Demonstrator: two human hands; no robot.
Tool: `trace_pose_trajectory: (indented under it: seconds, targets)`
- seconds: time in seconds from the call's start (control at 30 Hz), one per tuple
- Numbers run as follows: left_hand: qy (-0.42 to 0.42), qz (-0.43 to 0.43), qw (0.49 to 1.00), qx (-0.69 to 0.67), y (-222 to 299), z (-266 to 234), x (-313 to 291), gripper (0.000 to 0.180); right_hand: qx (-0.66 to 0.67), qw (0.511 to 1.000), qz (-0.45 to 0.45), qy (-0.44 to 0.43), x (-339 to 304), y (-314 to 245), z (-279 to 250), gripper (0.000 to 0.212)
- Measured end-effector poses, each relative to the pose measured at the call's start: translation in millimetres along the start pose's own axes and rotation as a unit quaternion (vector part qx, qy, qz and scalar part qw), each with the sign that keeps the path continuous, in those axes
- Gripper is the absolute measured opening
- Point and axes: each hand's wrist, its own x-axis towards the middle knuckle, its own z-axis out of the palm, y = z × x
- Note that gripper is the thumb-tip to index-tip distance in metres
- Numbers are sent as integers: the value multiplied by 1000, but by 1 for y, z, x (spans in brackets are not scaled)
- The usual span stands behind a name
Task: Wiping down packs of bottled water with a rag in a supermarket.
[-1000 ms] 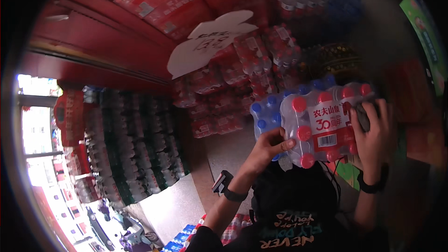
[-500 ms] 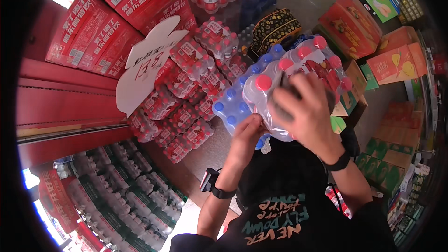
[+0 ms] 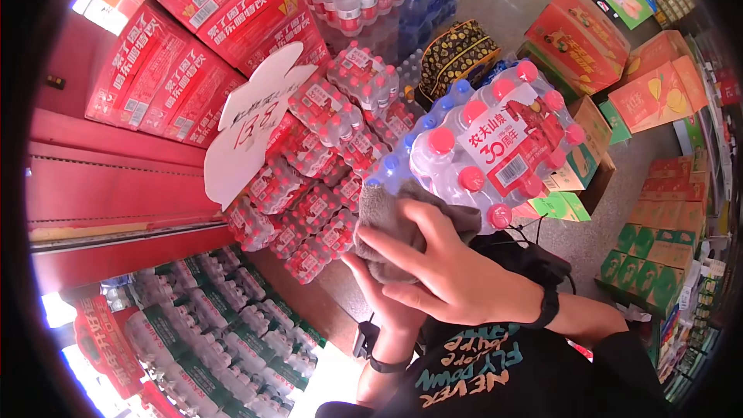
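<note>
A grey-brown cloth (image 3: 379, 213) is bunched between my two hands, just in front of the shrink-wrapped bottle pack. My right hand (image 3: 457, 275) lies over the cloth with its fingers curled on it. From below, my left hand (image 3: 391, 306) grips the cloth, most of its fingers hidden behind it. Right of the cloth sits the pack of clear bottles (image 3: 515, 128) with red-pink caps and a red and white label. It rests on another pack with blue caps (image 3: 392, 164), which shows only along its left side.
Red cartons (image 3: 155, 70) are stacked at the far left beside a white price sign (image 3: 251, 128). Several red-labelled bottle packs (image 3: 317, 162) lie on the floor. Green-labelled packs (image 3: 209, 325) fill the lower left. A patterned bag (image 3: 457, 58) stands behind; orange cartons (image 3: 576, 42) stand at right.
My right hand with the cloth has moved left and nearer, off the pack's top. My left hand has let go of the pack's near edge and now holds the cloth.
</note>
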Motion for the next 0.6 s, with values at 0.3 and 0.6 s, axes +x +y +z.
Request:
trace_pose_trajectory:
  seconds: [0.3,0.6]
  targets:
    - [-215,299,472,801,-7,14,137,27,-288,929,156,171,-46,64,-92,55]
    - [-68,173,460,868,55,-115,121,12,-347,903,211,140,-50,100,-77,59]
